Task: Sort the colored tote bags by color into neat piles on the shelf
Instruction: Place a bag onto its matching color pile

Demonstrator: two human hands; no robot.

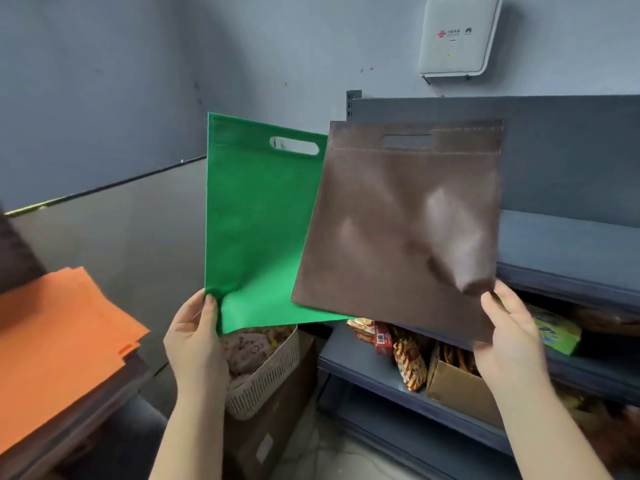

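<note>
Here, flat nonwoven green bag (256, 220), brown bag (398, 230).

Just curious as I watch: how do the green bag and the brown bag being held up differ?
The green non-woven tote bag is pinched at a bottom corner by the left hand; the brown non-woven tote bag by the right hand. The brown bag overlaps the green bag's right edge, in front. The wall shows through the green bag's handle slot; the brown bag's looks dark. Both are flat, with cut-out handles uppermost.

Green tote bag (256, 220) and brown tote bag (405, 230) upright, overlapping; orange pile (59, 341) at left.
</note>
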